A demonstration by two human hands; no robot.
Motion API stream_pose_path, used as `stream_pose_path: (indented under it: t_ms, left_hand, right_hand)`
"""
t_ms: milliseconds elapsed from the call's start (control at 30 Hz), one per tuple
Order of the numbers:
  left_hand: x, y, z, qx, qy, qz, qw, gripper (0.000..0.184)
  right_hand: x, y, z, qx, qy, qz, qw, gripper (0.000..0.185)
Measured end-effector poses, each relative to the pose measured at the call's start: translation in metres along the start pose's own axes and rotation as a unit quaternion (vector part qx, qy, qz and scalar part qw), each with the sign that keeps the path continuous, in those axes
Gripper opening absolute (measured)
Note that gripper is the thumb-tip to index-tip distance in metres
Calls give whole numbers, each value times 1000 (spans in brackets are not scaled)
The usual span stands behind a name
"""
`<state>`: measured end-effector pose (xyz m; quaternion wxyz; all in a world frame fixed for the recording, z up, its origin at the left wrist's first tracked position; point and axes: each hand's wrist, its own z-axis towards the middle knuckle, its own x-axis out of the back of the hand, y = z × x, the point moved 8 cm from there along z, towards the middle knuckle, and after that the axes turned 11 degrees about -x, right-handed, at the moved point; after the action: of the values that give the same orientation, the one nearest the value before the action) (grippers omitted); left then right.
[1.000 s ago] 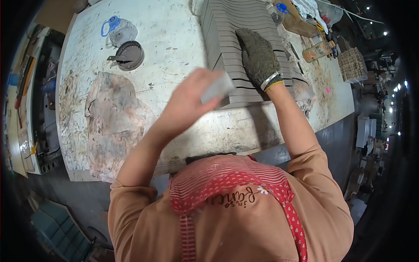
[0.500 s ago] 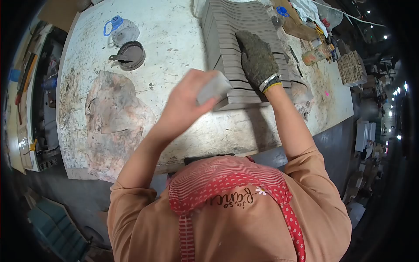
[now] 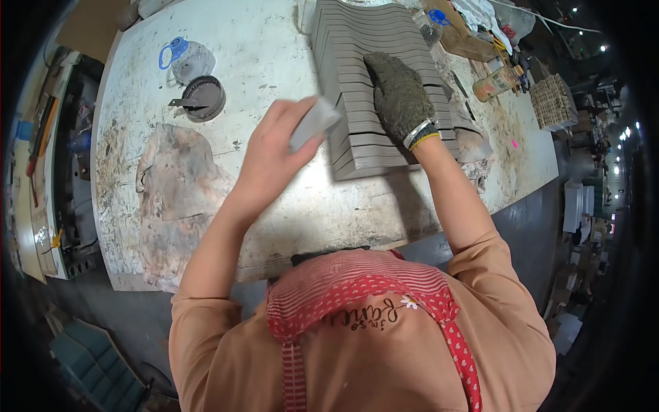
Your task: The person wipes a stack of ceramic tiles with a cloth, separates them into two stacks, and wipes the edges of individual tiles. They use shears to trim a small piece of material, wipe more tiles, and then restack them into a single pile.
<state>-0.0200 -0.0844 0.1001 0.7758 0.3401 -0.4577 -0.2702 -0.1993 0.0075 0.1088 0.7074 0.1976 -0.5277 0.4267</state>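
My left hand (image 3: 269,152), bare, is closed around a light grey rectangular block (image 3: 316,123), thumb on one side and fingers on the other. It hovers at the left side of a stack of thin grey wavy-edged pieces (image 3: 350,89); whether the block touches the stack I cannot tell. On top of that stack lies my right hand (image 3: 401,96), in a dark, dusty work glove with a yellow-edged cuff. Its fingers are stretched out flat and close together, pointing away from me.
A stained cloth (image 3: 178,196) lies on the worn white table (image 3: 274,233) at left. Beyond it stand a round tin (image 3: 206,99) with a flat blade in it and a clear jug with a blue handle (image 3: 177,49). At right are a bottle (image 3: 495,84), a cardboard box (image 3: 470,42) and a woven basket (image 3: 552,103).
My left hand has moved left with the grey block, away from the stack's near left corner. My right hand stays on the stack, and the whole view has shifted slightly.
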Motion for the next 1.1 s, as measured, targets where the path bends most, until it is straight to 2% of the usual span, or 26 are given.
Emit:
stream_pose_path:
  t_ms: [67,100,133,200,267,333,367,400,467,500,533,600,633,767,800,867,900,933,1000,1033,1100]
  left_hand:
    - [-2,24,23,-94,39,23,995,45]
    - [-12,25,30,-153,2,81,985,44]
    - [-10,19,31,-153,5,83,985,44]
    - [-6,-14,31,-64,-49,97,992,43]
    - [0,-23,35,-51,-46,105,992,43]
    - [4,-11,44,-17,30,-72,997,44]
    - [-4,-3,48,-81,7,-25,996,43]
    - [-2,-5,47,-82,9,-23,996,43]
    - [-2,-15,45,-43,-51,39,997,43]
    - [5,-22,47,-47,-47,115,991,43]
    - [2,-22,47,-47,-47,115,991,43]
    - [8,-11,50,-44,45,30,998,43]
    - [3,-4,50,-109,65,73,989,42]
    - [2,-27,40,-63,-8,145,987,41]
    - [1,-28,42,-63,-8,145,987,41]
    - [16,-30,47,-26,86,25,996,40]
    - [15,-18,53,-40,112,-45,992,41]
    - [10,-21,55,-40,114,-45,992,41]
    - [-11,-27,62,-44,41,-70,996,45]
    - [-10,-42,61,7,-6,-30,1000,45]
    - [-4,-60,63,20,18,-35,999,44]
  right_hand:
    - [-3,1,-2,-6,-7,0,1000,42]
    - [0,0,-3,-1,-2,9,1000,42]
    - [2,-1,-3,6,3,18,1000,42]
    - [4,-2,-2,6,12,11,1000,42]
    - [2,0,-4,2,14,5,1000,42]
    - [2,1,-4,5,17,24,1000,42]
    - [3,-1,-4,5,18,25,1000,42]
    - [4,-1,-4,-1,12,27,1000,42]
    - [4,0,-3,-7,8,29,1000,42]
    - [3,0,-3,-7,9,27,1000,42]
    - [3,1,-4,-6,10,25,1000,43]
    - [3,0,-4,-6,12,21,1000,43]
    - [3,0,-6,-5,12,16,1000,44]
    - [1,1,-3,-18,-12,18,1000,45]
    - [1,1,-4,-12,-3,17,1000,45]
    - [1,1,-4,-6,7,16,1000,46]
    - [0,2,-4,-8,-1,23,1000,46]
    - [-1,2,-3,-8,-9,29,1000,46]
    - [-1,1,-3,-6,-17,26,999,46]
    - [-2,3,-4,-12,-25,27,999,46]
    - [-2,3,-5,-13,-20,15,1000,47]
